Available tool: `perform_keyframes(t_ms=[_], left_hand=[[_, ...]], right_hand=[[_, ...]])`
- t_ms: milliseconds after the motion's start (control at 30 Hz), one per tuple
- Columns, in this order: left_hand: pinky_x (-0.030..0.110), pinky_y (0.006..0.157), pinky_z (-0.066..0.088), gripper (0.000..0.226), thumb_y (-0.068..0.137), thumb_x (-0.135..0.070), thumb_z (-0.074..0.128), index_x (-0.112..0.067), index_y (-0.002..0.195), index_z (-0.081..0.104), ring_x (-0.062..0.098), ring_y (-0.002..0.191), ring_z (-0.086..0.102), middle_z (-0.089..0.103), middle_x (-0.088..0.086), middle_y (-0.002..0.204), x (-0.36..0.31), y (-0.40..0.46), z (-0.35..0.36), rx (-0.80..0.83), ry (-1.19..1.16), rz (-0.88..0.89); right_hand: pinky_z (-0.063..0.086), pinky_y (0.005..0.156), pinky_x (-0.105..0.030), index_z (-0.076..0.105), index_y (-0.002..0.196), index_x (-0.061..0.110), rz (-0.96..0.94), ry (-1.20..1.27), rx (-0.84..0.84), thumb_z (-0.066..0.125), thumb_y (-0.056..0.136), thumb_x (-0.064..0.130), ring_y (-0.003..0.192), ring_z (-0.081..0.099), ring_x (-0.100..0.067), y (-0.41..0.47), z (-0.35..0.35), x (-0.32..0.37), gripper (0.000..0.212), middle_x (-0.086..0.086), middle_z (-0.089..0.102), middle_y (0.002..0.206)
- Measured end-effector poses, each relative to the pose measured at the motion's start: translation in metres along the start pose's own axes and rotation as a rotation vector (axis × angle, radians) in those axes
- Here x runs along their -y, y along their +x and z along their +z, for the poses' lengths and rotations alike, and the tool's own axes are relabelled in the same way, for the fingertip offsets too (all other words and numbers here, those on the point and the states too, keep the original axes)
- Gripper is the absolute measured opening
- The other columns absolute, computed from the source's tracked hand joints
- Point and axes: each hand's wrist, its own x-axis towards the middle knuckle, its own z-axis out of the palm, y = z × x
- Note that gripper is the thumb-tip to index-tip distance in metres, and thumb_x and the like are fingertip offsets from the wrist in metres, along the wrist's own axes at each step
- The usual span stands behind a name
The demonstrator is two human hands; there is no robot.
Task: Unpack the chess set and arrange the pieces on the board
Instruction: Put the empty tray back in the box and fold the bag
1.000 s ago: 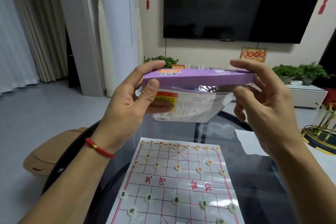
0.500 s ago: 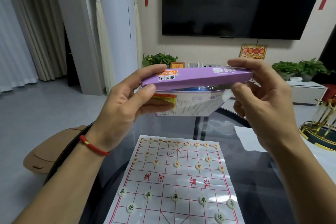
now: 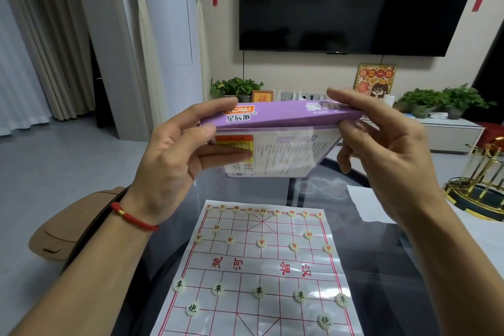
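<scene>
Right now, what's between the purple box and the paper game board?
Only dark glass table, seen from the head camera. The purple box is up in both hands, above the paper game board with its round pieces.

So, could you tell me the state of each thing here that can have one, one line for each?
purple box: held in the air above the board, flat, looks closed
left hand: grips the box's left end
right hand: pinches the box's right end
paper board: unfolded, flat on the glass table
chess pieces: set out in rows on the board
television: screen dark
</scene>
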Motion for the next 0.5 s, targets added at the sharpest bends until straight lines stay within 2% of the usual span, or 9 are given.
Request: perform_keyframes(t_ms=[100,233,300,400,500], left_hand=[[0.063,0.095,0.05,0.039,0.1,-0.017,0.044,-0.01,0.136,0.059,0.048,0.116,0.062,0.06,0.023,0.131,0.001,0.0,0.001,-0.011,0.001,0.004],[0.057,0.089,0.056,0.035,0.099,-0.024,0.056,-0.011,0.131,0.062,0.045,0.116,0.062,0.062,0.021,0.128,0.002,-0.002,0.006,-0.053,-0.002,0.045],[0.055,0.089,0.057,0.035,0.096,-0.025,0.058,-0.013,0.128,0.064,0.045,0.117,0.062,0.062,0.022,0.128,0.002,-0.002,0.008,-0.073,-0.003,0.062],[0.055,0.092,0.056,0.033,0.097,-0.021,0.056,-0.012,0.128,0.064,0.045,0.118,0.062,0.062,0.023,0.128,0.002,-0.002,0.007,-0.066,-0.012,0.062],[0.057,0.094,0.054,0.032,0.098,-0.019,0.054,-0.013,0.129,0.063,0.045,0.118,0.062,0.063,0.022,0.128,0.003,-0.003,0.007,-0.063,-0.003,0.053]], right_hand=[[0.055,0.059,-0.038,0.063,0.136,0.025,0.003,0.008,-0.022,0.055,0.101,0.013,0.071,0.054,-0.028,-0.001,0.003,0.001,0.037,-0.028,0.063,0.101],[0.051,0.058,-0.035,0.061,0.136,0.023,0.034,0.065,-0.04,0.054,0.102,0.009,0.076,0.053,-0.036,-0.001,0.005,0.001,0.038,-0.014,0.068,0.102],[0.053,0.057,-0.035,0.059,0.137,0.021,0.054,0.109,-0.047,0.053,0.101,0.017,0.072,0.054,-0.029,-0.001,0.008,0.002,0.037,-0.004,0.07,0.097],[0.057,0.06,-0.045,0.059,0.137,0.019,0.068,0.082,-0.076,0.046,0.104,0.024,0.066,0.059,-0.016,-0.001,0.01,0.001,0.035,0.003,0.069,0.089],[0.057,0.063,-0.047,0.057,0.137,0.022,0.099,0.044,-0.081,0.044,0.107,0.02,0.076,0.065,-0.015,-0.002,0.011,-0.002,0.033,-0.002,0.069,0.105]])
